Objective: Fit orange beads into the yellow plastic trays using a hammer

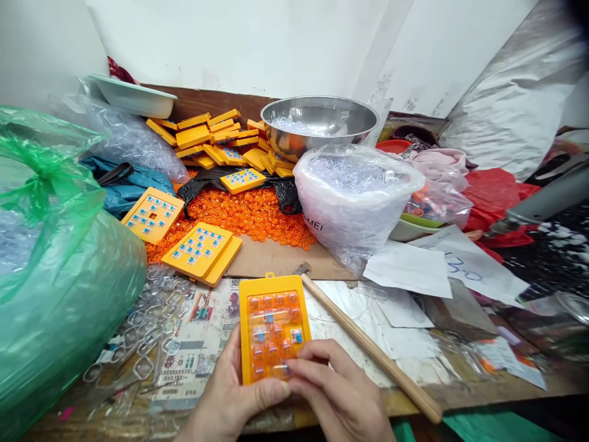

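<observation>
My left hand grips a yellow plastic tray from its left side, thumb across the bottom edge. Orange rings and clear caps with blue-and-white bits fill the tray's cells, and a long clear plastic piece lies across an upper row. One cell at the right shows a bare blue-and-white piece. Over the tray's lower right corner, my right hand has thumb and fingers pinched together; whatever is between them is too small or hidden to make out.
A hammer with a wooden handle lies right of the tray. Behind are loose orange rings, stacked yellow trays, a steel bowl and a white bag-lined tub. A green bag bulges at left, near scattered clear frames.
</observation>
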Demonstrator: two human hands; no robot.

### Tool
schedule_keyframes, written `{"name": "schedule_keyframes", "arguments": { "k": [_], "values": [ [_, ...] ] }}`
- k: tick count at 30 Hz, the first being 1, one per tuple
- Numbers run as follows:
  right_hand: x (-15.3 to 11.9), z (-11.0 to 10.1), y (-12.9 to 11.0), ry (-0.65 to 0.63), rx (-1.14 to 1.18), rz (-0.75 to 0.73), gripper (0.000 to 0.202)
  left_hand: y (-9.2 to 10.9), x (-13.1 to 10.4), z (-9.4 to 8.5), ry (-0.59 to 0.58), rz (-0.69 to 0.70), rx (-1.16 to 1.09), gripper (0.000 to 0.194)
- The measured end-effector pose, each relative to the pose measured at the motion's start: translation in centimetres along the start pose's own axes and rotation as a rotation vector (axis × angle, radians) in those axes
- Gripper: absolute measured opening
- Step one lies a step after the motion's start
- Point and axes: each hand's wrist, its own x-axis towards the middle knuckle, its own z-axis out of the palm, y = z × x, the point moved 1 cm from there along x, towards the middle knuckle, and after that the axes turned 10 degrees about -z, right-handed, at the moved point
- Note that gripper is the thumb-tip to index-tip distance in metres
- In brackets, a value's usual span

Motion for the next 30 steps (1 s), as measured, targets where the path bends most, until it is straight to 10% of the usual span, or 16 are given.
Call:
{"name": "schedule_keyframes", "arguments": {
  "k": [8, 17, 21, 24, 30],
  "values": [
    [-0.3, 0.7, 0.3, 0.158, 0.005, -0.035, 0.031, -0.1, -0.3, -0.1, 0.006, -0.017, -0.042, 0.090],
    [-2.1, 1.8, 1.0, 0.190, -0.074, 0.012, 0.037, -0.9, 0.1, -0.2, 0.129, 0.083, 0.061, 0.056],
    [-2.0, 3.7, 0.3, 0.395, 0.262, 0.399, 0.006, -1.1, 0.2, -0.2, 0.222, 0.150, 0.197, 0.051],
    [-1.4, 4.9, -0.3, 0.577, 0.786, 0.751, 0.027, -1.1, 0.1, -0.1, 0.333, 0.167, 0.292, 0.054],
    [-0.8, 4.2, -0.4, 0.519, 0.798, 0.815, 0.040, -0.9, 0.3, 0.2, 0.319, 0.184, 0.285, 0.049]
  ]
}}
